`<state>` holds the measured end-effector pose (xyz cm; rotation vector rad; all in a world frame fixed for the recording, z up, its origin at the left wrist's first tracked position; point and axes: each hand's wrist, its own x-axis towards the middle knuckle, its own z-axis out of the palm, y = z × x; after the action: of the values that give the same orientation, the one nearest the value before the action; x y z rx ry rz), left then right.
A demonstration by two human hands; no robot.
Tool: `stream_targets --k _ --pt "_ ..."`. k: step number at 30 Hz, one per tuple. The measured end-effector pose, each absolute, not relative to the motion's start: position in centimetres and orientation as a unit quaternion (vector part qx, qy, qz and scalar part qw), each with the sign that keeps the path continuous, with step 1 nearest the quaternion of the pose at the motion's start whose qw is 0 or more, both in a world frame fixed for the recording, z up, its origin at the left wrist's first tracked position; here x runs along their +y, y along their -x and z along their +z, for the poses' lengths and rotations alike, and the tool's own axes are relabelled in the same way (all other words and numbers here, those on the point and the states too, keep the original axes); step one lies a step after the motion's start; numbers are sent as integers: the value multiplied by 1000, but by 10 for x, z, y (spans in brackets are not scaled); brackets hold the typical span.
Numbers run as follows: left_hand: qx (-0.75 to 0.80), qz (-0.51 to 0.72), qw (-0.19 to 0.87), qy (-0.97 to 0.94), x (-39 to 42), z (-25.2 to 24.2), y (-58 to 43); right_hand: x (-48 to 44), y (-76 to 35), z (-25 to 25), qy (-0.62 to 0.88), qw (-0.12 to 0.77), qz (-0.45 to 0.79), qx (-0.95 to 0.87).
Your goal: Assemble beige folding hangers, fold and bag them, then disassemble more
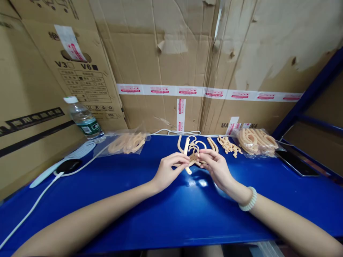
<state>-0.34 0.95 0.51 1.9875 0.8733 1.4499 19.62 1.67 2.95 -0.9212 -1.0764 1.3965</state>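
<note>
My left hand (171,167) pinches a straight, pale tan strip (187,145) between thumb and fingers. The strip stands slanted, and a small hole shows at its lower end. Close by on the right, my right hand (216,168) is closed with thumb and forefinger together on a tiny pale piece (198,155), too small to name. Just behind the hands lie loose curved tan pieces (200,144), partly hidden by the fingers. A pile of small knobbly tan pieces (229,145) sits to their right.
Clear bags of tan pieces lie at left (128,143) and right (257,141) on the blue table (166,217). A phone (297,163) lies far right. A water bottle (87,121), light blue brush (61,162) and black cabled device (69,166) are left. Cardboard (160,64) walls the back.
</note>
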Motion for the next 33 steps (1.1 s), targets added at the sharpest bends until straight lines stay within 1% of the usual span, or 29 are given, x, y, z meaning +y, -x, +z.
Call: stream_targets --k 3,5,8,12,18,24,28,33 --pt "324 548 369 -678 7 -8 -2 16 -199 22 388 534 613 -435" --pt "339 556 418 -633 7 -12 -4 16 -202 20 399 526 620 -424" --pt "356 567 462 -582 8 -14 -3 18 -207 20 406 504 633 -425" --pt "368 545 495 -568 9 -13 1 23 -213 20 392 470 644 -458" --pt "380 545 470 -582 7 -8 3 18 -213 22 369 415 697 -452" --pt "340 539 468 -612 1 -4 1 14 -210 21 350 356 747 -438" --pt "328 522 469 -633 -2 -4 2 15 -210 18 353 351 748 -439" --pt "312 509 410 -690 -2 -2 5 13 -207 15 373 367 733 -435"
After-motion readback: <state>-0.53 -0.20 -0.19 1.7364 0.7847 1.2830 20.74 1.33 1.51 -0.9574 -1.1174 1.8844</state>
